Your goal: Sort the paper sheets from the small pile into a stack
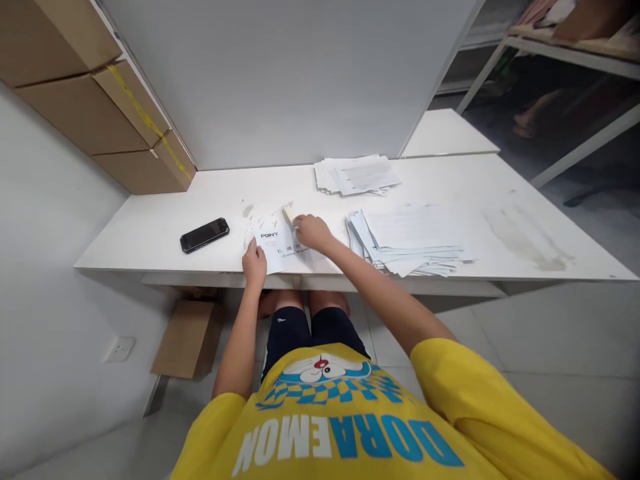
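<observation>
My left hand (255, 262) pinches the left edge of a white printed sheet (274, 259) with "PONY" and "Testing Report" on it. That sheet lies at the front edge of the white table, partly covered by my right arm. Over the sheet's upper right part, my right hand (313, 232) is closed on a small cream-coloured oblong thing (289, 213). Its far end sticks out beyond my fingers, and its exact kind is hard to make out. Right of my right hand lies a loose, fanned pile of papers (410, 233).
Another paper stack (357, 175) lies by the grey panel (300, 80) at the back. A black phone (205, 235) rests on the left of the white table (150, 220). Cardboard boxes (145, 157) stand at the back left; another cardboard box (187, 337) is below. Grey smudges (530, 240) mark the right side.
</observation>
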`<control>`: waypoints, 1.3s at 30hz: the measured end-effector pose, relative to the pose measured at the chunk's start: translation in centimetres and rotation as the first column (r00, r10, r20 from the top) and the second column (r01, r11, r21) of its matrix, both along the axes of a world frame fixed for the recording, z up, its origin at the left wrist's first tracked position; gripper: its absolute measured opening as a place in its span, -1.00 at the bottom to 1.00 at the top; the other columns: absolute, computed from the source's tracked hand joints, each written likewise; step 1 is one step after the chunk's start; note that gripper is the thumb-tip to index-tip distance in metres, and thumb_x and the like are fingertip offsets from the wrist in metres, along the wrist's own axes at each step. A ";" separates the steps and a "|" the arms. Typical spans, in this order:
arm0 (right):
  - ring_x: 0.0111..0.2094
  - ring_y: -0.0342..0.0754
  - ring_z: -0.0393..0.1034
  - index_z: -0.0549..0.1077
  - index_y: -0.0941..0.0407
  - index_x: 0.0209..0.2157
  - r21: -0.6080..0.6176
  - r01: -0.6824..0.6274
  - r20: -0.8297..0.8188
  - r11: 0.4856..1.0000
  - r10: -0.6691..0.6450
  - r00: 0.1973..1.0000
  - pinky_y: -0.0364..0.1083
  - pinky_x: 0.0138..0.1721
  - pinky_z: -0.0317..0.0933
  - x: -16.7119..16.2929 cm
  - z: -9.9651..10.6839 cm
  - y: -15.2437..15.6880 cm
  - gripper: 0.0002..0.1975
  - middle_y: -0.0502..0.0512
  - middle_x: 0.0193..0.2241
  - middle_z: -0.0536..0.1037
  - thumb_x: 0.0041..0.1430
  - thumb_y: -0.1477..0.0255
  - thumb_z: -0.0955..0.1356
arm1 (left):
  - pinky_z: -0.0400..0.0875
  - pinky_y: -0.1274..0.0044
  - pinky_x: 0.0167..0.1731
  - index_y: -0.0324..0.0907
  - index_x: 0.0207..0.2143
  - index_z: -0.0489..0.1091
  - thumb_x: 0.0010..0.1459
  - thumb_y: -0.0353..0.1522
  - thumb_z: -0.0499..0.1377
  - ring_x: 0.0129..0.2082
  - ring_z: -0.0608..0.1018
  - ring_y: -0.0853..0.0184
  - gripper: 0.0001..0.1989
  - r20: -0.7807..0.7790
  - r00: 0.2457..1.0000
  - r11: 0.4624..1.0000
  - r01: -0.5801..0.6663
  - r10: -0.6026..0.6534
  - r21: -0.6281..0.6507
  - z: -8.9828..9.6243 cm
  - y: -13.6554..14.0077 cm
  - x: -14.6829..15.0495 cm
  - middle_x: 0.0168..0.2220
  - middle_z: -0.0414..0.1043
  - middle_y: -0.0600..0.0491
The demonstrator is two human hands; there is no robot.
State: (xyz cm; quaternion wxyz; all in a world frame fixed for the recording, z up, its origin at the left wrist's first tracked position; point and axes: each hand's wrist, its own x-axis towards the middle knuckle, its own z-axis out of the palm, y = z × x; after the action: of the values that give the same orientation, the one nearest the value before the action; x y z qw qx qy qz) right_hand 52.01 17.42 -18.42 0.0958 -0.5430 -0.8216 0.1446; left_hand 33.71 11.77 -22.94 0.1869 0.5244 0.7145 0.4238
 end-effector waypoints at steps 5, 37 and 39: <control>0.17 0.13 0.19 0.31 0.09 0.15 0.087 -0.149 -0.260 0.985 0.166 0.951 0.11 0.16 0.07 1.2 -1.9 -8.7 -0.53 0.21 0.16 0.33 0.21 0.30 0.29 | 0.46 0.39 -0.08 -0.21 0.12 0.32 0.27 -0.26 -0.03 -0.01 0.52 0.19 -0.57 0.285 0.959 0.999 -0.017 0.003 0.047 0.5 -5.4 1.0 0.02 0.46 -0.14; -0.16 0.04 0.43 0.52 0.05 -0.16 0.242 0.518 -0.477 0.821 -0.364 0.800 0.02 -0.08 0.28 21.6 -4.4 -5.0 -0.60 0.08 -0.24 0.58 0.12 0.49 0.13 | -0.08 0.22 0.27 -0.35 0.32 -0.20 0.31 -0.12 -0.20 0.35 -0.06 0.09 -0.33 -0.458 0.636 0.756 0.640 -0.622 -0.138 -4.2 4.3 20.9 0.33 -0.07 -0.25; -0.12 0.05 0.41 0.50 0.04 -0.09 0.221 0.464 -0.431 0.858 -0.341 0.836 0.02 -0.06 0.26 20.2 -3.3 -1.1 -0.60 0.09 -0.20 0.56 0.17 0.47 0.13 | -0.07 0.21 0.26 -0.32 0.33 -0.25 0.31 -0.12 -0.22 0.35 -0.06 0.11 -0.33 -0.481 0.619 0.755 0.637 -0.621 -0.154 -4.4 4.4 21.0 0.34 -0.08 -0.22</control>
State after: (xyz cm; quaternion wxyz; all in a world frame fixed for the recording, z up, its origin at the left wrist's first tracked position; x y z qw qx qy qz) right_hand 72.18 16.29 -21.71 0.3662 -0.6447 -0.6651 0.0886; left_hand 54.74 16.12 -27.38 0.1214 0.8352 0.5015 0.1902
